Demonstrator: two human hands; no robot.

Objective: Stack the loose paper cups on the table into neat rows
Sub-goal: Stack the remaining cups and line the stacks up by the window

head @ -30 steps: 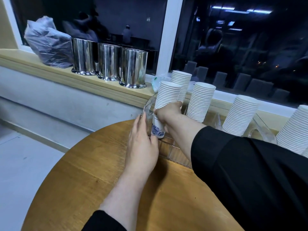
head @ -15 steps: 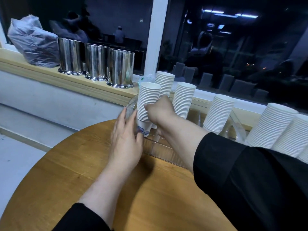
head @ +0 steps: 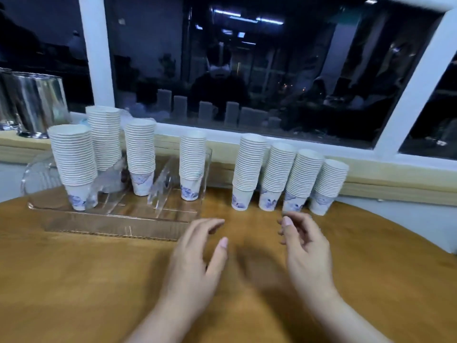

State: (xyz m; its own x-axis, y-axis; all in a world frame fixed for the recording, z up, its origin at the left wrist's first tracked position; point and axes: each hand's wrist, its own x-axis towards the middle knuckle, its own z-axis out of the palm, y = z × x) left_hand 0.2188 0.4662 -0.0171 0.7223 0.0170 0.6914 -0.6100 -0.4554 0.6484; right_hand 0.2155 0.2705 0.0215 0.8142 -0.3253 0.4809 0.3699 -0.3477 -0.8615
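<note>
Cups stand in eight stacks along the far side of the table (head: pixel 74 280), from ten o'clock round to one o'clock. Four stacks sit on a clear tray (head: pixel 111 220) at ten to eleven o'clock: a front-left stack (head: pixel 74 159), a tall stack (head: pixel 105 137) behind it, a third stack (head: pixel 141 154) and a fourth stack (head: pixel 192 160) at the tray's right end. Two clear dividers rise from the tray, one between the first and third stacks, one between the third and fourth. Four more stacks stand straight on the wood at twelve to one o'clock, close together in a row: fifth stack (head: pixel 247 169), sixth stack (head: pixel 277 174), seventh stack (head: pixel 300 178) and eighth stack (head: pixel 327 185). A gap of bare wood separates the fourth and fifth.

Both hands hover over the table's middle and hold nothing. The left hand (head: pixel 195 261) has relaxed, loosely spread fingers near the tray's right front corner. The right hand (head: pixel 306 248) has loosely curled fingers just in front of the seventh stack, apart from it. Both are blurred.

Open wood runs from the hands toward six o'clock. The round edge curves away at three o'clock. Two steel canisters (head: pixel 32 102) stand on the sill (head: pixel 395 179) at ten o'clock.
</note>
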